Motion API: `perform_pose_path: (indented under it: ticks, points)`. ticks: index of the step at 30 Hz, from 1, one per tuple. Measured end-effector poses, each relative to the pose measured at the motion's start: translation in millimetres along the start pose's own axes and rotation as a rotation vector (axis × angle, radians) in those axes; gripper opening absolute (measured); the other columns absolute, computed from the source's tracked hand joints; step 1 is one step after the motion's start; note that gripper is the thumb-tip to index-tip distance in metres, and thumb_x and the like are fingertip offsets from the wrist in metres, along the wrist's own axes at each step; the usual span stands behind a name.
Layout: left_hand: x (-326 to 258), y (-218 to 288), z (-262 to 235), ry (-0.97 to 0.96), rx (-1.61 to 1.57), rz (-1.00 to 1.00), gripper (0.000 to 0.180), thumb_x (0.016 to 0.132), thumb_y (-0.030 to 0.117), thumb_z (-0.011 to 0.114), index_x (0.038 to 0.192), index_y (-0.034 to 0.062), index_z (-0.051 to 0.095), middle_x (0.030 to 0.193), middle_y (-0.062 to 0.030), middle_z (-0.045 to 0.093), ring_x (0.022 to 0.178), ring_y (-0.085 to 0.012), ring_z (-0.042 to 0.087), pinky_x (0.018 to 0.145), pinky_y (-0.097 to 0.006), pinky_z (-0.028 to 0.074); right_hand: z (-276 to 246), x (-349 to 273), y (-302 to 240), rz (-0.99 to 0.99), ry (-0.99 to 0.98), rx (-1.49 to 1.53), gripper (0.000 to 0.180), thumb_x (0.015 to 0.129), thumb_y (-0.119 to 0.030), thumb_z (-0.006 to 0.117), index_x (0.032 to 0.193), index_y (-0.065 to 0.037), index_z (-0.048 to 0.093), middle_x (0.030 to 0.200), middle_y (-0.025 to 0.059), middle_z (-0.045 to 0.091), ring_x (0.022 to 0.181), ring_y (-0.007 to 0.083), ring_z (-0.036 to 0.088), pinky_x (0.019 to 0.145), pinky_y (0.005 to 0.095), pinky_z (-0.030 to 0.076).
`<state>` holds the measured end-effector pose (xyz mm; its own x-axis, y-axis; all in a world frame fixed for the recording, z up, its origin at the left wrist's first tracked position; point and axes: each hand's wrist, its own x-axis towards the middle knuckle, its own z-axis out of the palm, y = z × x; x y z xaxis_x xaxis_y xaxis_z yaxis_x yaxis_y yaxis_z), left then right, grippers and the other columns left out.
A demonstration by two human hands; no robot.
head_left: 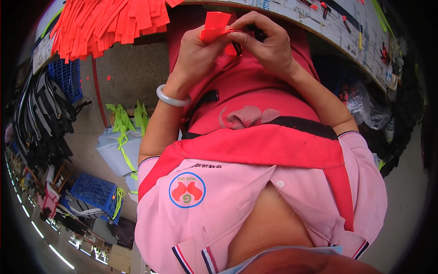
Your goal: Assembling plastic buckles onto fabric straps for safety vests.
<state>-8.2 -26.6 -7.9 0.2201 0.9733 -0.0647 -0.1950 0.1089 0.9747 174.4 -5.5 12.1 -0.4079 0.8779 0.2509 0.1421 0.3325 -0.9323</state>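
My left hand (196, 51), with a pale bangle (171, 98) on the wrist, pinches a small orange-red fabric strip (214, 23) in front of my red apron (255, 146). My right hand (270, 43) meets it from the right, fingertips closed on the same strip's edge. A small dark object (237, 48) shows under my right fingers; I cannot make out what it is. Both hands are close to the edge of the worktable (346, 34).
A big heap of orange-red strips (109, 23) lies on the table at upper left. On the floor to the left are neon yellow-green strips (121, 123) on grey sheets, blue crates (68, 77) (93, 189) and dark bundles (41, 109). Plastic bags (365, 107) sit under the table on the right.
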Motion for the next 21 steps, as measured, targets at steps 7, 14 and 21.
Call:
perform_pose_path:
  ticks: [7, 14, 21]
  points:
    - [-0.2, -11.5, 8.5, 0.065, 0.059, 0.145, 0.013, 0.085, 0.006, 0.066, 0.096, -0.0004, 0.068, 0.078, 0.0000, 0.065, 0.068, -0.0045, 0.055, 0.059, -0.021, 0.045, 2.3, -1.6, 5.7, 0.043, -0.015, 0.032, 0.014, 0.084, -0.009, 0.069, 0.095, -0.001, 0.064, 0.079, 0.0000, 0.058, 0.067, 0.0041, 0.051, 0.059, 0.0200, 0.043]
    - [23.5, -9.3, 0.3, -0.097, -0.108, -0.141, 0.017, 0.088, 0.010, 0.064, 0.099, -0.0027, 0.068, 0.077, -0.0046, 0.064, 0.070, -0.0097, 0.061, 0.059, -0.023, 0.051, -9.2, -3.0, 20.5, 0.250, 0.042, 0.063, 0.016, 0.087, -0.017, 0.067, 0.092, -0.002, 0.064, 0.074, -0.0013, 0.059, 0.066, 0.0039, 0.052, 0.059, 0.0195, 0.044]
    - [64.2, -64.4, 31.0, -0.016, -0.699, -0.467, 0.023, 0.092, 0.010, 0.056, 0.109, -0.0055, 0.055, 0.086, -0.0095, 0.061, 0.072, -0.0160, 0.061, 0.066, -0.028, 0.056, -34.0, 13.6, 53.6, 0.328, 0.141, -0.239, 0.027, 0.093, -0.027, 0.059, 0.089, -0.001, 0.060, 0.067, -0.0003, 0.054, 0.062, 0.0038, 0.050, 0.054, 0.0218, 0.042]
